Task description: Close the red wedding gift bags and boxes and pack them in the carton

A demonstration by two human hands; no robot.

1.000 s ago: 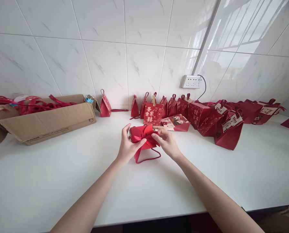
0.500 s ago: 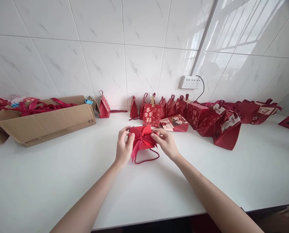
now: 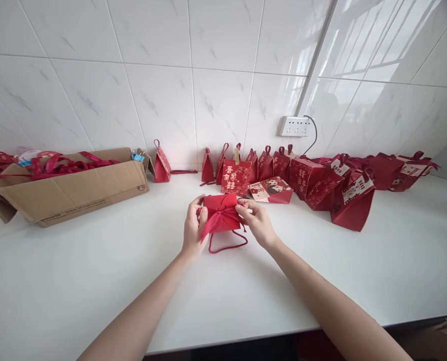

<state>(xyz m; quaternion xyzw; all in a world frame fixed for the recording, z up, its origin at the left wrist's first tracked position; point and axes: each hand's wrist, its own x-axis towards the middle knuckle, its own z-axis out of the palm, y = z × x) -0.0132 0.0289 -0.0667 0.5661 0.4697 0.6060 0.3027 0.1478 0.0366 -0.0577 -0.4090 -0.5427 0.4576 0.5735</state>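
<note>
Between my two hands is a small red gift box (image 3: 214,201) with overlapping petal flaps on top. A dark pink ribbon (image 3: 216,219) is tied across the flaps, one tail hanging toward me at the lower left. My left hand (image 3: 194,225) is closed on the box's left side, its thumb at the edge. My right hand (image 3: 257,220) pinches the ribbon at the right side, thumb and forefinger together. A twisted red cord handle (image 3: 227,248) loops out from the box onto the white table. The box's underside is hidden.
A long cardboard box (image 3: 95,190) of red ribbons stands at the left. Behind the hands are a red card (image 3: 235,178) with gold writing and a printed red box (image 3: 272,190). Several red gift boxes (image 3: 353,200) line the back right, below a wall socket (image 3: 294,126).
The flaps on top lie flatter and the ribbon is drawn straighter across them. My left hand has shifted slightly right, and my right hand still holds the ribbon's right side.
</note>
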